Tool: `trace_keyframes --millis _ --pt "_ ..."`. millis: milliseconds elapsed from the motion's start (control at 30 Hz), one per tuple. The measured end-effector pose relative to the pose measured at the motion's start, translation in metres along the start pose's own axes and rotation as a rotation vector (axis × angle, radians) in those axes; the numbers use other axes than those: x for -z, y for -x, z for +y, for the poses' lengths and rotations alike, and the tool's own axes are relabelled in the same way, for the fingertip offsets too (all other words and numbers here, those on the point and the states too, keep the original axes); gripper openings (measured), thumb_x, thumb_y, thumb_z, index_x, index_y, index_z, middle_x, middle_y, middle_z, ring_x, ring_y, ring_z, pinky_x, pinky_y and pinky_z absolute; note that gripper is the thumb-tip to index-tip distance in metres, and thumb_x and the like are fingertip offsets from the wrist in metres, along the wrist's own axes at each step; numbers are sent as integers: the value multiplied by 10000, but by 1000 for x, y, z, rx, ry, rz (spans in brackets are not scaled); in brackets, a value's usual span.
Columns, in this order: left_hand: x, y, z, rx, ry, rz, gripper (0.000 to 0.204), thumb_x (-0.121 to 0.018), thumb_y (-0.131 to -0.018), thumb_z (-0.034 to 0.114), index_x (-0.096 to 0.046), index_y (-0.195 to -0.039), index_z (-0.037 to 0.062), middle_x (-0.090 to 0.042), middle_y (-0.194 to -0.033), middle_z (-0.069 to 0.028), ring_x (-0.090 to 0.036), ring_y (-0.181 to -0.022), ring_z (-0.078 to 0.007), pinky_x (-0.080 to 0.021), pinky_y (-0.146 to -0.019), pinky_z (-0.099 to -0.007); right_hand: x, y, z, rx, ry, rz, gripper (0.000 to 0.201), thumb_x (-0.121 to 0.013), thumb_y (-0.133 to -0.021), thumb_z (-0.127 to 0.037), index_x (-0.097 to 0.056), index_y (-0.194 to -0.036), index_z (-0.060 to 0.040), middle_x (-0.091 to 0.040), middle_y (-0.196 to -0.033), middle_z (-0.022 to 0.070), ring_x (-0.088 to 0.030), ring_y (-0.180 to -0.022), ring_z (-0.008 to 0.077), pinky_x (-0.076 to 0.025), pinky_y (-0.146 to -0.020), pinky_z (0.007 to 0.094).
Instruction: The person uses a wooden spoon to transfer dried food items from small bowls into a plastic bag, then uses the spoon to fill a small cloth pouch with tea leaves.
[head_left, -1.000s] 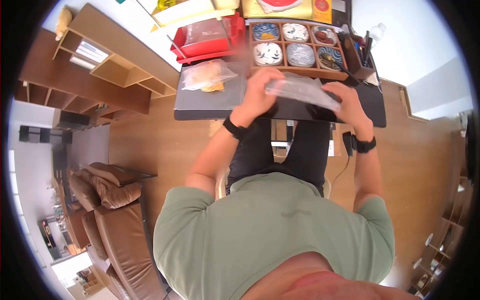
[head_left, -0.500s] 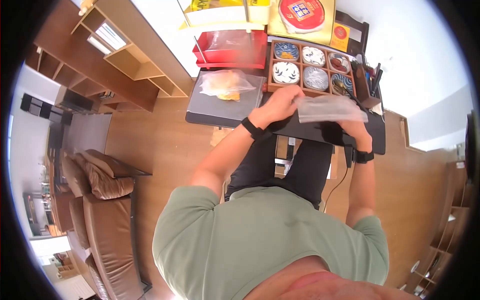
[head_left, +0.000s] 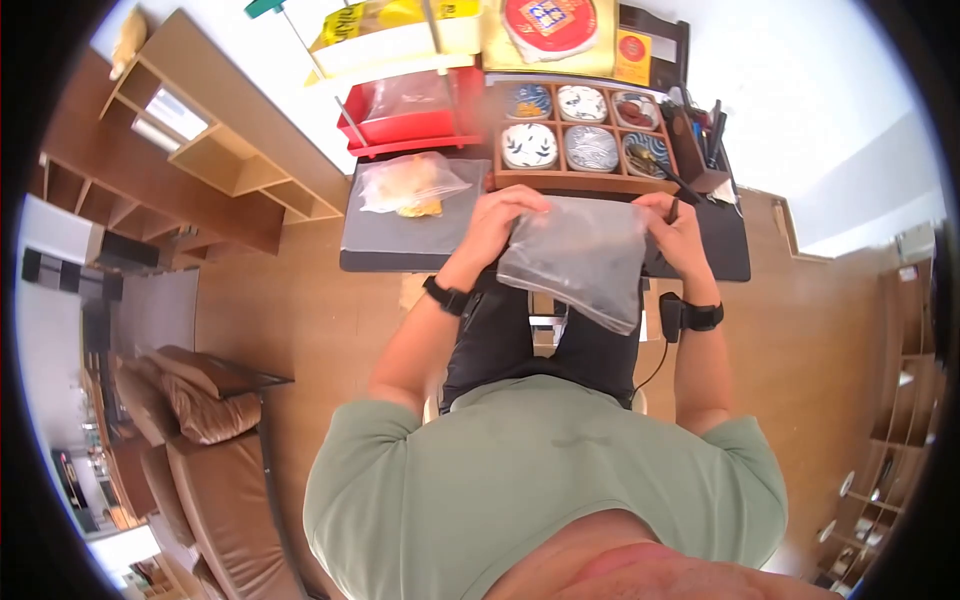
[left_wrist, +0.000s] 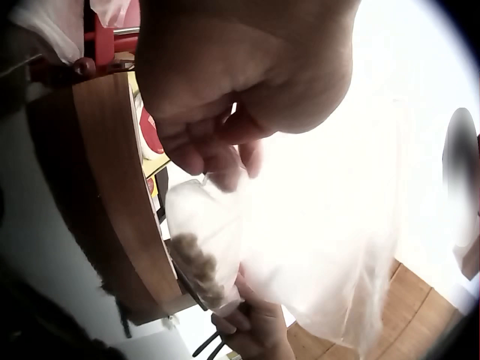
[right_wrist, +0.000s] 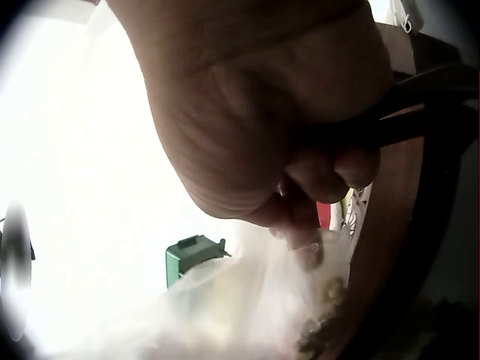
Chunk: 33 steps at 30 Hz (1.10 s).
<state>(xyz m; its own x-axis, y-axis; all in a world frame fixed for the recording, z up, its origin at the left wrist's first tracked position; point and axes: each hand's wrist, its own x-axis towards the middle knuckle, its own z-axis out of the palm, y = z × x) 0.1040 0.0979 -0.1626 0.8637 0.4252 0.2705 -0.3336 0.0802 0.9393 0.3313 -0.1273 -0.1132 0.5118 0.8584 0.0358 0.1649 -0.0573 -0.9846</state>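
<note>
A clear plastic bag (head_left: 580, 255) hangs down over the table's front edge, stretched between both hands. My left hand (head_left: 497, 232) pinches its upper left corner with thumb and fingers. The upper right corner is pinched by my right hand (head_left: 674, 235); a dark, thin thing shows at its fingers. In the left wrist view the left hand (left_wrist: 244, 67) grips the bag (left_wrist: 322, 232) from above, and brownish clumps (left_wrist: 196, 262) show at the bag; whether they are inside it I cannot tell. Greenish-brown bits (right_wrist: 322, 322) appear below the right hand (right_wrist: 262, 127) in the right wrist view.
Behind the hands stands a wooden tray (head_left: 590, 183) with several patterned dishes. Another plastic bag (head_left: 410, 185) with pale contents lies on the grey mat (head_left: 385, 236) at left. A red bin (head_left: 420, 125) stands behind it, and a pen holder (head_left: 697, 160) at right.
The bag has turned from a flat, narrow strip to hanging broad between the hands, its lower edge toward the body. Both hands now hold its upper corners. The head view has shifted.
</note>
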Motion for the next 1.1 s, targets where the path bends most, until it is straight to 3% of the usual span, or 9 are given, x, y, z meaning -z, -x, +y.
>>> trace_keyframes --millis 67,133,333,467,633,833,933,1000,1100 --pt "-7 15 12 -65 68 -33 190 -655 -863 -37 -698 -1048 -31 -680 -1084 -116 -634 -1058 -183 -509 -901 -308 -10 6 -9 -21 -1 13 137 -588 -956 -10 -685 -1047 24 -706 -898 17 -626 -824 73 -499 -752 240" --pt "-20 33 23 -236 -297 88 385 -729 -833 -33 -644 -1209 -29 -653 -1134 -111 -610 -1088 -167 -496 -918 -285 -21 12 -15 -13 -77 -27 146 -580 -955 -7 -684 -1054 24 -703 -895 16 -626 -837 80 -501 -765 241" --pt "-26 76 24 -62 -243 402 574 -736 -840 -75 -532 -1373 -8 -625 -1068 -35 -606 -935 -119 -501 -844 -256 -45 17 1 -38 -170 -223 242 -654 -915 -119 -680 -1121 6 -678 -831 10 -541 -709 71 -470 -659 270" --pt "-24 86 37 -149 -421 368 309 -723 -846 -88 -671 -1139 -5 -626 -982 -41 -593 -863 -110 -490 -764 -242 -73 24 -19 122 204 -269 378 -772 -838 -141 -656 -1175 -17 -634 -845 -2 -475 -668 34 -374 -572 220" --pt "-6 89 42 -235 -494 399 82 -691 -909 -9 -623 -954 -14 -641 -932 -74 -596 -888 -125 -487 -781 -267 -96 12 0 145 259 -210 313 -816 -782 -180 -704 -1031 -27 -621 -666 46 -479 -558 101 -424 -549 286" --pt "-2 97 58 43 -601 480 60 -586 -1003 79 -543 -1006 36 -613 -904 -43 -557 -870 -104 -478 -756 -284 -108 17 -13 151 134 -265 198 -779 -822 -133 -715 -982 -36 -586 -642 -5 -436 -544 39 -348 -504 237" --pt "28 87 75 -173 -753 643 74 -601 -1010 97 -551 -990 47 -597 -880 -5 -544 -814 -73 -466 -715 -256 -105 16 -10 143 -9 -156 172 -763 -858 -146 -720 -982 -35 -598 -668 -21 -420 -543 21 -324 -496 220" --pt "58 75 97 -144 -504 675 74 -616 -1012 105 -565 -1001 53 -603 -872 27 -546 -771 -45 -462 -689 -220 -88 9 13 153 -57 13 171 -713 -919 -167 -711 -998 -15 -657 -757 -7 -419 -531 14 -320 -490 211" --pt "114 51 110 -159 -443 513 84 -600 -1013 85 -580 -1061 19 -683 -919 -28 -632 -795 -71 -514 -711 -224 -58 7 12 53 -604 59 313 -501 -1065 -237 -649 -918 -4 -600 -736 34 -399 -471 70 -342 -464 255"
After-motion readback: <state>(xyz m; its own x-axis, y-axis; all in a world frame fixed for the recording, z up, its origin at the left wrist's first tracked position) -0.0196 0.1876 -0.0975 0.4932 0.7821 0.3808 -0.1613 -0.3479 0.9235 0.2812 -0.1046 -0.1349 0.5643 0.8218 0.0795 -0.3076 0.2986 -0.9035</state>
